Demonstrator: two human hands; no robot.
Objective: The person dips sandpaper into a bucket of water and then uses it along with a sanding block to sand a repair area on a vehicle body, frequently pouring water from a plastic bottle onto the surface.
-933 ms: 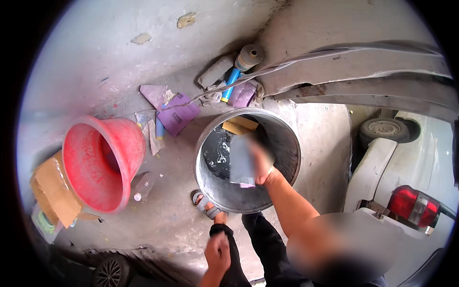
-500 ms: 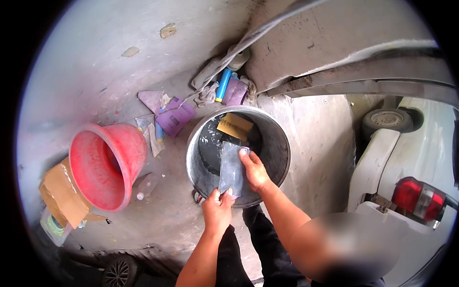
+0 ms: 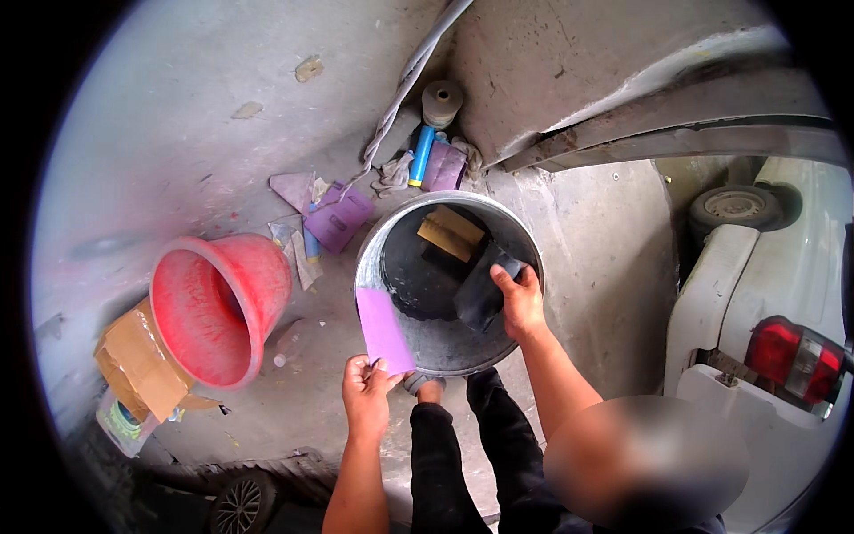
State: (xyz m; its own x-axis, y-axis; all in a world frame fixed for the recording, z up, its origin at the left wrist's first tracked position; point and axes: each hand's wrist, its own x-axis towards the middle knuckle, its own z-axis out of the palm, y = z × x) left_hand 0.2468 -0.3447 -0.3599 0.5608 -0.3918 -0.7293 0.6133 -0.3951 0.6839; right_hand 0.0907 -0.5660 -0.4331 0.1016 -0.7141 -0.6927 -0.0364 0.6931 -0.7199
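Note:
My left hand (image 3: 372, 400) pinches a purple sheet (image 3: 382, 334) by its lower end, at the left front rim of a grey bucket (image 3: 425, 361). My right hand (image 3: 523, 303) grips a dark, bent flat piece (image 3: 478, 294) over the bucket's right side, thumb on top. Inside the bucket are dark liquid and a tan block (image 3: 450, 231).
A red tub (image 3: 205, 320) and cardboard (image 3: 133, 365) are at left. Purple sheets (image 3: 342, 218), rags (image 3: 391, 178), a blue tube (image 3: 421, 156) and a roll (image 3: 441, 102) lie along the wall. A white car (image 3: 738, 276) stands at right; a cable (image 3: 409, 76) crosses above.
My left hand rose to the grey piece; now my hands are apart, the left with a purple sheet, the right with the dark piece moved rightward and tilted.

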